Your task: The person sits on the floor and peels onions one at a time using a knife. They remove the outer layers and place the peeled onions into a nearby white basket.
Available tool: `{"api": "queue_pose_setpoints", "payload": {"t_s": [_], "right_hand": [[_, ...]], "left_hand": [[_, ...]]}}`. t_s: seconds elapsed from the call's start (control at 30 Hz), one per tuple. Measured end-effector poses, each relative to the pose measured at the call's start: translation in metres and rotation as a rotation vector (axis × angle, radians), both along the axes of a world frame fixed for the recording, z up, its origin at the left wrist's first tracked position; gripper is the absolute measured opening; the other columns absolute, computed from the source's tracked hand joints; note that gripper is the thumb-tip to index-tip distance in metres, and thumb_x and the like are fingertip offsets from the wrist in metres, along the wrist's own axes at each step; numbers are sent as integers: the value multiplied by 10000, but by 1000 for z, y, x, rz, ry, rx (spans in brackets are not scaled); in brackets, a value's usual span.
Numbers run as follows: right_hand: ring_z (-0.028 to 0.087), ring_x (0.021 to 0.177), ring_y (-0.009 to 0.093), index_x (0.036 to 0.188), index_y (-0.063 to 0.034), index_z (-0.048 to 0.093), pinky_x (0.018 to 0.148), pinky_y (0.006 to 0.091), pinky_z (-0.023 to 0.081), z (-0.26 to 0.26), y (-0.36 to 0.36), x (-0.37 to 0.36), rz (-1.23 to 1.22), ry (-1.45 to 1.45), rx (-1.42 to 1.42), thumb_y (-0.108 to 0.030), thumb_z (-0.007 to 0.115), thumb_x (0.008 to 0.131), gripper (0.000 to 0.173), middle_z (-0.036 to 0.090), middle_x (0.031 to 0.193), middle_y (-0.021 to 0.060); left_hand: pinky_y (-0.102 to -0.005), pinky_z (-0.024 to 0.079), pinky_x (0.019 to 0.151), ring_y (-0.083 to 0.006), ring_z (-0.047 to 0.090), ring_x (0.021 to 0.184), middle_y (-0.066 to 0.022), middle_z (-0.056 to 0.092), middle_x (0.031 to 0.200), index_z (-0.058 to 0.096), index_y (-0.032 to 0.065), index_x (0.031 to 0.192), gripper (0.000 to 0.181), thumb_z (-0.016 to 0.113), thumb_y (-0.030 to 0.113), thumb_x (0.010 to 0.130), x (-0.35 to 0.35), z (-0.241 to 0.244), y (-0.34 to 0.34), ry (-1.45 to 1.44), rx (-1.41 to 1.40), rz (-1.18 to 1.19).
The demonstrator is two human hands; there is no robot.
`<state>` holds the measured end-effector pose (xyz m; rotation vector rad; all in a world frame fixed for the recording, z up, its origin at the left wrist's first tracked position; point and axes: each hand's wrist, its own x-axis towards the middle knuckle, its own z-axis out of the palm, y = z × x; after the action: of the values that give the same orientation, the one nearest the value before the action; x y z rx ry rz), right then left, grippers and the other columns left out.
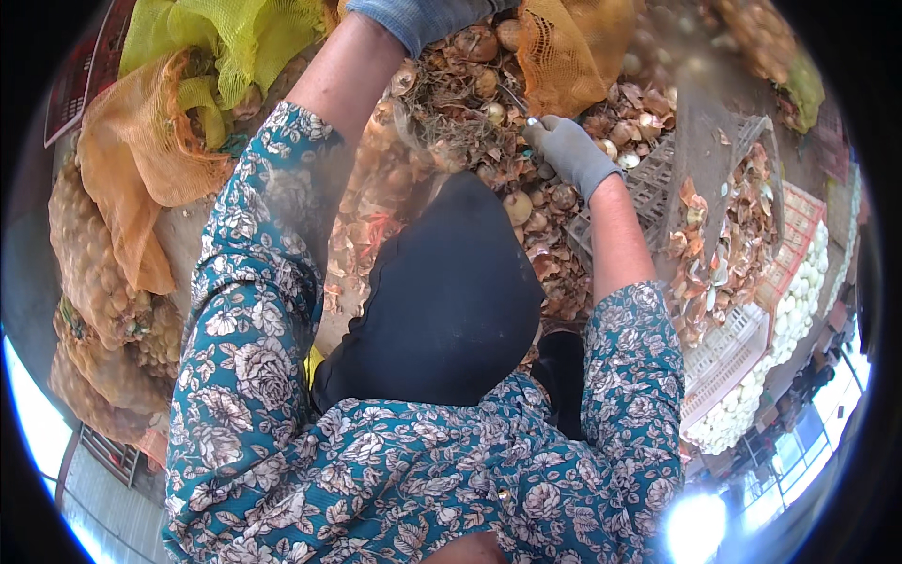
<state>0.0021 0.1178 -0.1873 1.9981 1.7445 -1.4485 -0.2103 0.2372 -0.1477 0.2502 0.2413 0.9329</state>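
Observation:
My right hand (572, 154), in a grey work glove, grips a small knife with a thin, curved metal blade (512, 97). The blade points up and left over a heap of brown onions (518, 207), loose skins and dry roots. Just beyond it hangs an orange mesh bag (574, 60). At the top edge of the view is my left hand (433, 20) in a blue-grey glove. Its fingers are cut off by the edge, so whatever they touch is hidden. Below that hand, dry root trimmings (451, 116) lie among the onions.
Full mesh sacks of onions (99, 261) are stacked at left, beside an empty-looking orange mesh bag (141, 155) and yellow-green netting (239, 42). At right, a plastic crate (641, 187) adjoins a skin-filled container (747, 211). Beyond stand crates of peeled white onions (789, 317).

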Motion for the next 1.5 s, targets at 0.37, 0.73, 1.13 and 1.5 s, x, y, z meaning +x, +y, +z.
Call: {"api": "queue_pose_setpoints", "payload": {"t_s": [0.37,0.73,1.13,1.5], "right_hand": [[592,690,300,970,34,533,608,387,478,-41,-12,-37,-70,-61,67,-284,437,866,348,596,801,176],[459,463,91,927,-30,563,409,222,354,177,-126,84,-456,268,-256,-193,480,849,199,509,627,15],[394,418,30,929,-22,558,371,194,294,287,-276,149,-1176,1231,562,-220,515,883,208,547,641,-16],[553,555,291,821,-55,484,524,374,438,293,-274,125,-290,-436,1031,-189,596,779,179,531,646,123]], "left_hand": [[-360,468,689,-181,552,651,-4,546,609,516,144,792,207,424,255,940,-11,-7,-3,72,-98,31],[-306,450,881,-169,551,1023,-50,597,1107,555,101,1176,447,692,165,756,2,68,-112,1227,744,-456],[-285,533,739,-165,608,861,-94,587,998,364,5,1292,776,750,337,706,147,192,-183,588,687,-551],[-284,498,809,-155,578,960,-83,574,1078,421,3,1232,649,740,255,726,214,192,-258,718,727,-501]]}}
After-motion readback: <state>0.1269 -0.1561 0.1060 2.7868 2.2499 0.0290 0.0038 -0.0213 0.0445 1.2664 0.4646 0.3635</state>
